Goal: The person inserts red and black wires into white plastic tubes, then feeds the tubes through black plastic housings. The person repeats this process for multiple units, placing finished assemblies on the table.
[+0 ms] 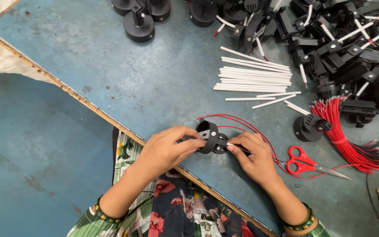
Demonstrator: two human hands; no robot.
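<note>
Left hand [165,149] pinches a black round fitting [210,137] just above the blue tabletop [123,74] near its edge; right hand [253,153], fingers pressed together, grips its white sleeve with red wires [242,125]. Red-handled scissors [305,162] lie just right.

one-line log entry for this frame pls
left hand: grips black fitting | right hand: pinches white sleeve at fitting | red wires: trail from fitting | red scissors: on table
</note>
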